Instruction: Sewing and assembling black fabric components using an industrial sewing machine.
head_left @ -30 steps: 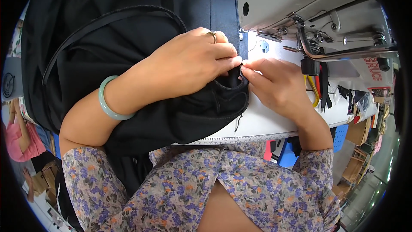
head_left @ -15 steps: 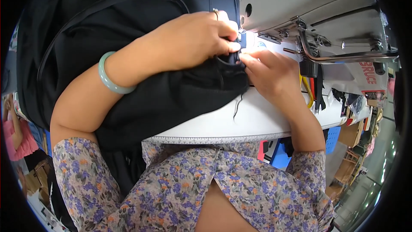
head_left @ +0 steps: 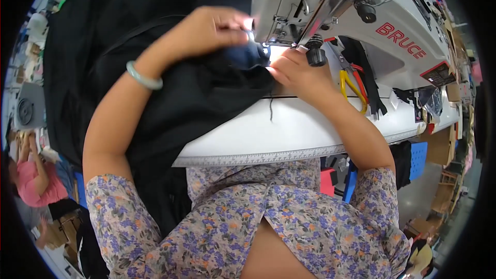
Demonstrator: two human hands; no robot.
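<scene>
Black fabric (head_left: 201,103) lies beneath the left fingers (head_left: 232,37) and apparently touches the right fingers (head_left: 290,65); whether either pinch, I cannot tell.

- We see our blurred left hand (head_left: 209,31) over black fabric (head_left: 175,98), just beside the sewing machine (head_left: 364,28).
- Our right hand (head_left: 304,75) has its fingers at the fabric's edge, beside the bright light.
- A ruled strip (head_left: 279,156) lines our white worktop (head_left: 294,132).
</scene>
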